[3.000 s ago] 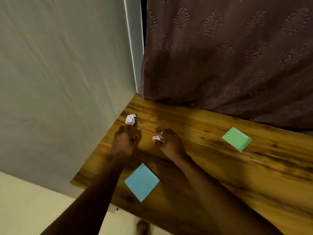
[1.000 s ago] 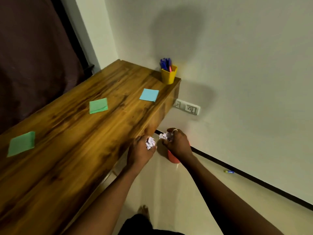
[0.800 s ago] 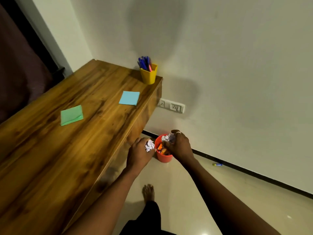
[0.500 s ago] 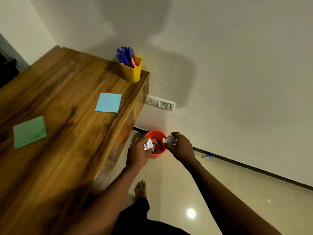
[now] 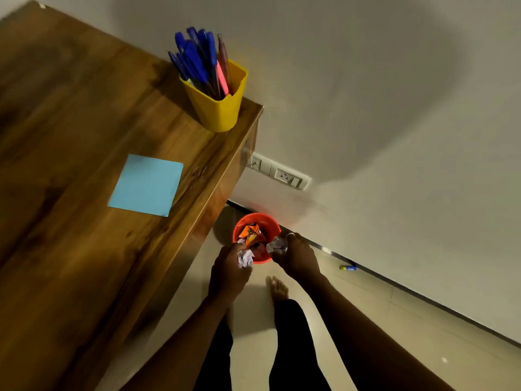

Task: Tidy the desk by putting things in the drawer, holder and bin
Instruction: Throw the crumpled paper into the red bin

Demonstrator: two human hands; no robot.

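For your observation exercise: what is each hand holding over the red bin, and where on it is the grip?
Each holds a crumpled paper ball, pinched at the fingertips: left hand on one ball, right hand on another.

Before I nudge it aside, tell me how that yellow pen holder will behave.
The yellow pen holder probably tips easily: the tall pens make it look top-heavy, and its base is narrower than its rim. It stands near the desk corner, so a push could send it off.

The wooden desk (image 5: pixel 84 249) carries a blue note (image 5: pixel 146 185) and yellow holder (image 5: pixel 218 108).
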